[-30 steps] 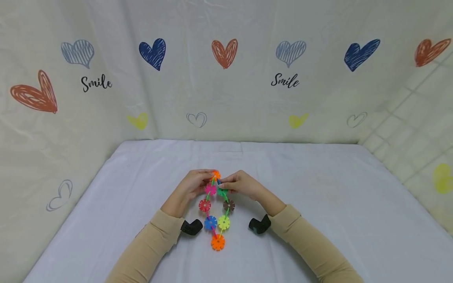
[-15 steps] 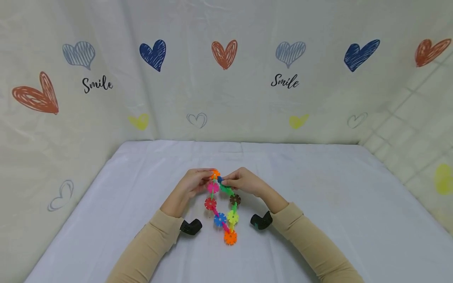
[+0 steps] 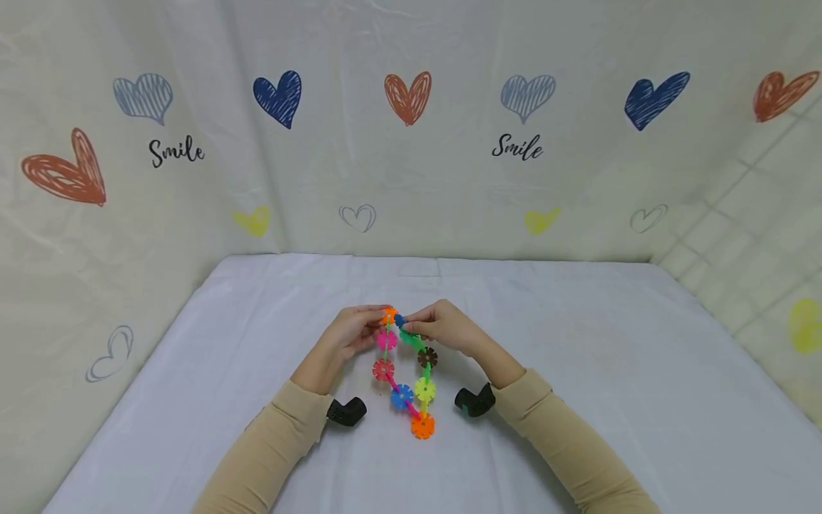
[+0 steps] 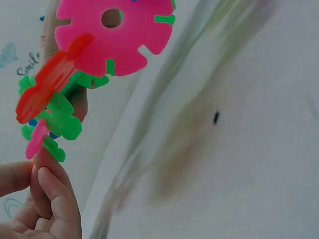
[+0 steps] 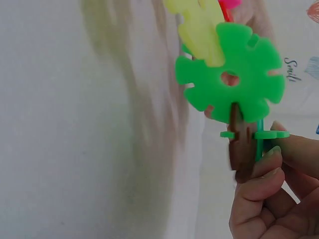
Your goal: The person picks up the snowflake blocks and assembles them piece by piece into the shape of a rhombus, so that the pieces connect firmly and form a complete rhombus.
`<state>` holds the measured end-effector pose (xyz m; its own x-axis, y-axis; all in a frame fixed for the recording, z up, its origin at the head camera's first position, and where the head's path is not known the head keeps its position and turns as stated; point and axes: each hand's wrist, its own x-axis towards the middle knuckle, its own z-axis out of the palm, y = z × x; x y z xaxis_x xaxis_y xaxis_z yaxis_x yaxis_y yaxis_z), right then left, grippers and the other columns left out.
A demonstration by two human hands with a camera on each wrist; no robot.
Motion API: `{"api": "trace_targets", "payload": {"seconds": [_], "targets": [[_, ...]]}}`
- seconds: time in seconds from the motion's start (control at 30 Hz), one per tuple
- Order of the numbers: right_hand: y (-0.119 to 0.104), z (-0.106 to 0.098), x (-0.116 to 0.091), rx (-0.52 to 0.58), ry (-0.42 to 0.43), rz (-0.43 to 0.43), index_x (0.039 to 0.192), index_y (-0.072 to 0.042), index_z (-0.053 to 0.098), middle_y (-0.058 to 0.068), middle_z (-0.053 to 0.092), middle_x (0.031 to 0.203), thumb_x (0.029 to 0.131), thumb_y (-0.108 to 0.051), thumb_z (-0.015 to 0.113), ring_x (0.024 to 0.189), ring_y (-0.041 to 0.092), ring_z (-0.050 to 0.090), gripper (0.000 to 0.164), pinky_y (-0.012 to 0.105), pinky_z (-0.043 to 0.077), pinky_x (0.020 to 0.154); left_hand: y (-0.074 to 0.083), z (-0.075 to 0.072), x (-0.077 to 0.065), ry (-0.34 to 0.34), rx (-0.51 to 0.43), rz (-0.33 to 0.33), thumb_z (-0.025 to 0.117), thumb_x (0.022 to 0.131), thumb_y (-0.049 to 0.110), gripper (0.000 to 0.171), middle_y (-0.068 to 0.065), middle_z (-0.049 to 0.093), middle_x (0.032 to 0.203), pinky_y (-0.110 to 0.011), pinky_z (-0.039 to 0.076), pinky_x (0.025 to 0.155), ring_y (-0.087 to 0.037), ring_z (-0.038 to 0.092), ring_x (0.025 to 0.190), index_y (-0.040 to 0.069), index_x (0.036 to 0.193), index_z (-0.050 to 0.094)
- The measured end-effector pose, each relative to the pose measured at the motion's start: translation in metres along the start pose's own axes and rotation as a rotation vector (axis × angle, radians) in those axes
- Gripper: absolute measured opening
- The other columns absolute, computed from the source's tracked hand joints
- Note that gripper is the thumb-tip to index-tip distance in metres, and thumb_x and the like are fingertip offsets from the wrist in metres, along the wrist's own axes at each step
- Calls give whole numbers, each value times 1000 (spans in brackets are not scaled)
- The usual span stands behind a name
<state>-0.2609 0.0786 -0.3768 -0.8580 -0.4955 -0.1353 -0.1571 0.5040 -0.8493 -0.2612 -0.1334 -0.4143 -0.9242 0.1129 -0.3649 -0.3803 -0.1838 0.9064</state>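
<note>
A loop of slotted plastic snowflake discs point(image 3: 424, 390) in several colours hangs between my hands in the head view. At its top, my left hand point(image 3: 349, 332) pinches the orange disc point(image 3: 389, 315). My right hand point(image 3: 446, 328) pinches the loop close by, at the dark blue disc point(image 3: 399, 320) and green disc point(image 3: 412, 339). Another orange disc point(image 3: 422, 426) forms the bottom end; whether it touches the table cannot be told. The left wrist view has a large pink disc point(image 4: 134, 45) above the left fingers. In the right wrist view, a brown disc point(image 5: 243, 149) slots into a green one.
A white cloth covers the table point(image 3: 578, 357). Behind it hangs a pale curtain point(image 3: 449, 193) printed with hearts and "Smile". Black wrist cameras point(image 3: 347, 412) stick out from both sleeves beside the loop.
The loop's lower end has swung right and slightly up, and the loop has turned. My right hand has risen a little, exposing more of the dark blue disc; my left hand has stayed put.
</note>
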Motion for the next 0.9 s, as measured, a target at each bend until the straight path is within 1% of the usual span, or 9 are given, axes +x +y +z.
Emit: {"api": "trace_targets", "payload": {"seconds": [0.13,0.2,0.27,0.37,0.43,0.53,0.7,0.8,0.9], "targets": [[2,1,1,21,8,-8,119,-1,76,3,55,67,99,-15,70,62,16,43,25,25,27,55,-1,0,0,-33,-44,-7,57,105,9,39,1,64,77,-15,50,63,-7,58,69,-6,140,57],[3,2,1,33,18,-15,118,-1,76,3,62,73,98,-15,71,64,17,47,25,25,32,57,-2,0,0,-54,-77,-12,55,106,8,40,1,64,78,-15,51,64,-6,59,69,-7,142,54],[5,2,1,49,36,-25,117,-1,77,2,69,81,97,-15,73,69,19,52,24,25,41,61,-2,0,0,-75,-101,-14,53,106,7,40,2,64,78,-15,51,65,-6,59,68,-7,144,52],[7,3,2,66,64,-56,113,-1,78,2,75,91,95,-14,75,74,24,59,22,32,51,69,-2,0,-1,-99,-124,-17,52,107,7,41,2,64,77,-15,51,65,-6,59,68,-7,145,51],[7,4,2,80,77,-70,110,-1,79,3,76,92,94,-14,76,75,28,61,21,36,54,72,-2,0,-1,-109,-130,-21,52,107,7,41,3,64,77,-16,51,66,-6,59,69,-6,145,51],[5,5,1,94,88,-76,106,-1,80,4,77,91,93,-14,78,78,32,64,19,41,56,75,-2,0,-1,-135,-140,-27,51,107,9,42,2,65,80,-17,53,68,-7,60,71,-6,146,49],[1,8,0,84,110,-79,103,0,81,4,77,88,91,-13,79,79,35,65,18,45,56,77,-2,-2,-2,-181,-202,-43,48,108,8,44,0,68,84,-20,56,72,-9,63,73,-7,150,43],[1,9,0,70,120,-80,103,0,81,4,77,87,91,-13,79,79,35,64,18,44,56,75,-1,-3,-3,-194,-221,-46,47,108,8,44,0,68,84,-20,57,73,-9,63,73,-7,150,41],[1,11,0,61,123,-83,103,0,81,4,77,86,91,-12,79,77,33,65,17,40,55,72,-1,-3,-4,-202,-220,-47,47,108,8,44,0,68,85,-20,56,73,-10,62,74,-7,150,41]]}}
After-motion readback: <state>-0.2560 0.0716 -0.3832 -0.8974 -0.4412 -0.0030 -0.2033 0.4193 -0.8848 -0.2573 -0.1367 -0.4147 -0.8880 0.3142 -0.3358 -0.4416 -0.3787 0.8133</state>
